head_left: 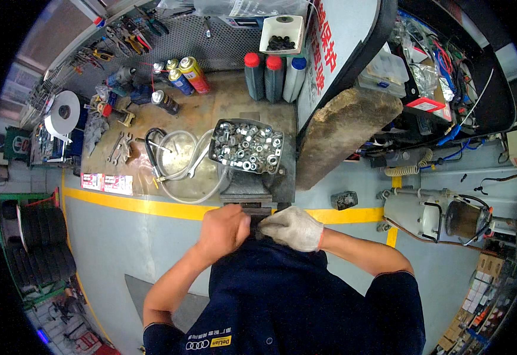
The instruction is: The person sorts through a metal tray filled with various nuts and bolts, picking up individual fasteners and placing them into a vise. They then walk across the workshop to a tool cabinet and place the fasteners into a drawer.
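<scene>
My left hand [226, 231], bare, is curled closed just in front of a dark metal bench vise [245, 192]. My right hand [294, 229] wears a pale work glove, and its fingers are pressed together close to the left one. Both hands are low at the vise's front, against my dark shirt. Whatever is between the fingers of either hand is hidden or too small to make out. Behind the vise, a tray [213, 148] full of metal nuts sits on the bench. Beside it lie a combination wrench [199, 161] and a coiled clear hose [178, 174].
On the workbench [223, 94] stand several spray cans [193, 76] and capped bottles [274, 80]. More wrenches [116, 148] lie at the left, near a paper roll [63, 112]. A rough board [347, 130] leans at the right. A small container [345, 200] is on the floor.
</scene>
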Demonstrator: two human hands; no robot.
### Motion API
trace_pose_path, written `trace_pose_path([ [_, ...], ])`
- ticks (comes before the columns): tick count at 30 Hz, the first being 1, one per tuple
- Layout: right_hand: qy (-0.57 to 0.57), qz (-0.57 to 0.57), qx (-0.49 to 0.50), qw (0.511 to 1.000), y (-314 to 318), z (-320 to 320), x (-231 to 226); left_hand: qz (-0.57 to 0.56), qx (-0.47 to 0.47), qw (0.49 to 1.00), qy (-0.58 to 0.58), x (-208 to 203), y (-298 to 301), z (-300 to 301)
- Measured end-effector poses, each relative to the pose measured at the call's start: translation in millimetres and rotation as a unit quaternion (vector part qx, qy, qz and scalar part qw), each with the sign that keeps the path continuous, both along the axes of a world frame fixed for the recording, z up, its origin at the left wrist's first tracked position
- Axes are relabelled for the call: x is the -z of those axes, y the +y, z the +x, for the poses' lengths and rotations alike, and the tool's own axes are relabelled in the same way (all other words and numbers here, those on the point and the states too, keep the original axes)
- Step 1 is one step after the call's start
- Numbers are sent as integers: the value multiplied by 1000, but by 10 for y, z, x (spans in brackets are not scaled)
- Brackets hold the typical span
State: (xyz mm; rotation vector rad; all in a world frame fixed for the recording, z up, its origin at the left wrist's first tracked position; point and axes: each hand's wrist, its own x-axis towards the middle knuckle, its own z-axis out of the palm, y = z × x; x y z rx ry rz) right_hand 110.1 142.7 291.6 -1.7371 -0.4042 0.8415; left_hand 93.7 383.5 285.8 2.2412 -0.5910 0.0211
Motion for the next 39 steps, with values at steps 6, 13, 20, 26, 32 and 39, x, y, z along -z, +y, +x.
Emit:
trace_pose_path([
  [6,-325,-84,-21,942,-31,106,-80,-182,-175,838,484,163,-107,-78],
  [13,60,-96,68,991,20,132,-41,-32,-105,975,192,114,-75,78],
  [20,-133,-47,170,975,40,135,-15,-79,-202,907,362,70,-162,154],
  [26,177,-92,75,977,-27,346,-95,-80,-186,915,348,68,-146,261],
  [32,-172,-45,208,962,35,199,132,-75,-218,863,450,134,-105,419],
  [39,31,-33,242,969,61,208,167,-50,-196,868,453,115,-155,590],
])
